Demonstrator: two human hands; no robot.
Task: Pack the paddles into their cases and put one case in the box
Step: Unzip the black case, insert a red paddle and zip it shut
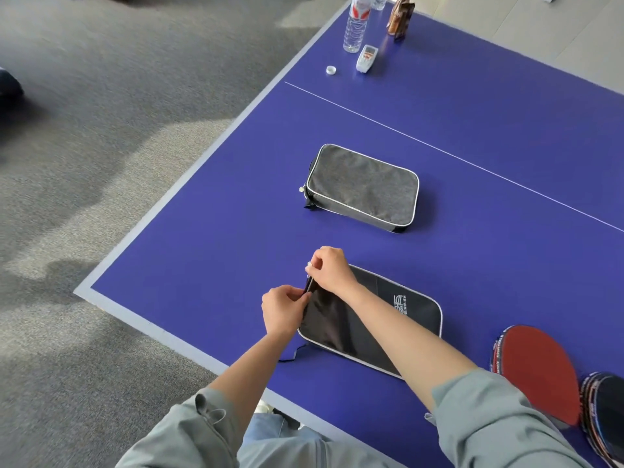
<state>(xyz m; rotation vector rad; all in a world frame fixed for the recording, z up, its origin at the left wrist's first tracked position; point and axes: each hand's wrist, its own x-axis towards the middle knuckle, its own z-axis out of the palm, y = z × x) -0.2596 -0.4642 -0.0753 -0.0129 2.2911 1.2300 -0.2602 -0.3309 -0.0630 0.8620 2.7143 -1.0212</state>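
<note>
A black paddle case (381,319) with a white-piped edge lies flat near the front of the blue table (209,238). My left hand (283,310) pinches the case's left corner. My right hand (329,268) pinches the zipper pull at that same corner, my forearm lying across the case. A grey case (363,187) lies zipped shut farther back in the middle. At the right edge rests a red-faced paddle (540,369), and a dark-faced paddle (607,417) lies partly cut off beside it. No box is in view.
At the far end of the table stand a water bottle (356,25), its loose cap (331,70), a small white device (366,58) and a brown package (400,18). Grey carpet (101,163) lies left of the table's edge.
</note>
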